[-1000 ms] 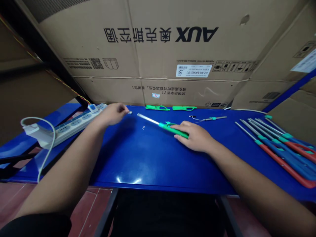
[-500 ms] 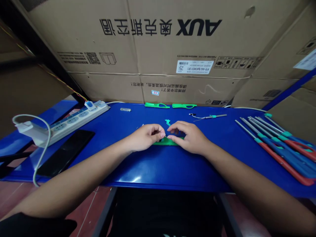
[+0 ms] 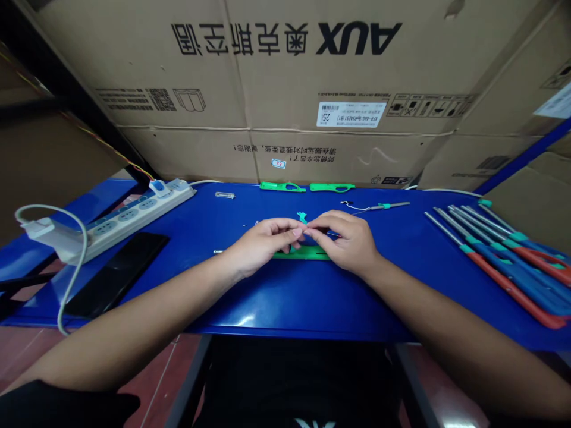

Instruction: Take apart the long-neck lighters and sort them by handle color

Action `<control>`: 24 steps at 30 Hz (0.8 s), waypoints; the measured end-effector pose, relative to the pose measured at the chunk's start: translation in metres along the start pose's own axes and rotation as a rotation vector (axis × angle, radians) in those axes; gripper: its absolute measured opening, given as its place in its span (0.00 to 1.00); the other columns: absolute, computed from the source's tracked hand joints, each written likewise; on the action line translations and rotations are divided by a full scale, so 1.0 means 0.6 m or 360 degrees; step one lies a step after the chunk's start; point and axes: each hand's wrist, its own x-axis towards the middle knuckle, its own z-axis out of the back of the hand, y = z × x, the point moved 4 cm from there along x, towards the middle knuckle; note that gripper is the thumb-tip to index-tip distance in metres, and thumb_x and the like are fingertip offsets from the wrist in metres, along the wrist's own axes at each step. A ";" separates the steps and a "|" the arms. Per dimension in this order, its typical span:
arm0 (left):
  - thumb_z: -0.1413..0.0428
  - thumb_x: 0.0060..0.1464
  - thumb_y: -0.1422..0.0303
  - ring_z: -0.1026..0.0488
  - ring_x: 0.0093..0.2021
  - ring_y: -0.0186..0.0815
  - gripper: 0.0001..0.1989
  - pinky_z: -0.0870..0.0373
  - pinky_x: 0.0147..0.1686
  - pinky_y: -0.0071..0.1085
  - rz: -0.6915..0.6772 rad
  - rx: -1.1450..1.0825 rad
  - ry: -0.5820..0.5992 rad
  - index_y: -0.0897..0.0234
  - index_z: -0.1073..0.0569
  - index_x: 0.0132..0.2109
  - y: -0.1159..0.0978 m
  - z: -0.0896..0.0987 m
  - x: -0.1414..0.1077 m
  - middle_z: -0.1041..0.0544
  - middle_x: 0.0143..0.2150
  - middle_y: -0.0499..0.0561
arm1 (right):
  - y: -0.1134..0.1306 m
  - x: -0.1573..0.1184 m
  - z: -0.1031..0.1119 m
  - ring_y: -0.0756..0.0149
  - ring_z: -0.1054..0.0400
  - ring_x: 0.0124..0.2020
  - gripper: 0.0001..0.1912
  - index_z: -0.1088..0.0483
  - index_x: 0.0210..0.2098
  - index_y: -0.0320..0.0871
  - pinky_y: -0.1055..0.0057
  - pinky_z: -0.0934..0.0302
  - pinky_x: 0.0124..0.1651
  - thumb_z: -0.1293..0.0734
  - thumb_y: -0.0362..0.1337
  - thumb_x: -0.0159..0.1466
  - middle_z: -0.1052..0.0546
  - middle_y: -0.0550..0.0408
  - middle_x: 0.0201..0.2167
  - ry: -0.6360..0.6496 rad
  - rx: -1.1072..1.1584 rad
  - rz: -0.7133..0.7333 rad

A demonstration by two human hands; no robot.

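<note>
Over the middle of the blue table [image 3: 267, 297], my left hand [image 3: 272, 242] is closed, thumb against fingers, on something too small to make out. My right hand [image 3: 345, 238] is pinched too, its fingertips meeting those of my left hand; what lies between them is hidden. Beneath both hands rests a green plastic shell [image 3: 307, 253], partly covered by them. A small teal piece [image 3: 302, 217] lies just behind the fingertips. Tiny parts [image 3: 250, 224] are left of my left hand, and a metal piece [image 3: 218, 252] shows beside that wrist.
Two green shells [image 3: 282, 186] [image 3: 332, 187] lie by the cardboard. A wired metal rod [image 3: 386, 205] is behind my right hand. Several red and blue lighters [image 3: 504, 261] lie right. A power strip [image 3: 138, 217] and black phone [image 3: 118, 273] are left; a small clear part [image 3: 224, 195] lies behind.
My right hand has moved in and closed, its fingertips now meeting my left hand's. My left fingers have shifted slightly right and up. The view has tilted a little.
</note>
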 end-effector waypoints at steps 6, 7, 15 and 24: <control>0.35 0.51 0.54 0.27 0.36 0.33 0.20 0.35 0.35 0.29 0.0013 -0.0087 -0.0059 0.66 0.21 0.43 0.003 0.002 -0.002 0.22 0.37 0.53 | 0.001 0.003 0.003 0.63 0.24 0.41 0.12 0.20 0.45 0.47 0.64 0.29 0.47 0.37 0.36 0.70 0.18 0.50 0.41 0.0215 -0.0075 0.0148; 0.36 0.53 0.54 0.27 0.37 0.34 0.20 0.35 0.35 0.29 -0.0010 -0.0029 -0.0037 0.66 0.21 0.45 0.003 0.001 -0.002 0.22 0.38 0.53 | 0.002 0.003 0.006 0.63 0.24 0.41 0.13 0.20 0.45 0.46 0.65 0.30 0.46 0.37 0.35 0.70 0.18 0.50 0.40 0.0209 -0.0084 0.0172; 0.43 0.63 0.59 0.28 0.54 0.46 0.18 0.35 0.57 0.44 -0.0712 0.1580 0.0075 0.62 0.23 0.55 0.011 -0.027 0.012 0.21 0.53 0.58 | -0.030 0.009 0.031 0.61 0.26 0.39 0.09 0.23 0.39 0.44 0.65 0.34 0.43 0.36 0.34 0.68 0.20 0.50 0.37 0.0750 -0.0216 0.0064; 0.40 0.62 0.60 0.25 0.46 0.41 0.16 0.30 0.51 0.39 -0.0575 0.1595 0.0237 0.60 0.20 0.53 0.031 -0.011 0.015 0.20 0.46 0.55 | -0.050 -0.005 0.024 0.63 0.28 0.36 0.10 0.23 0.39 0.44 0.67 0.38 0.38 0.37 0.34 0.68 0.22 0.52 0.37 0.1295 -0.0279 -0.0002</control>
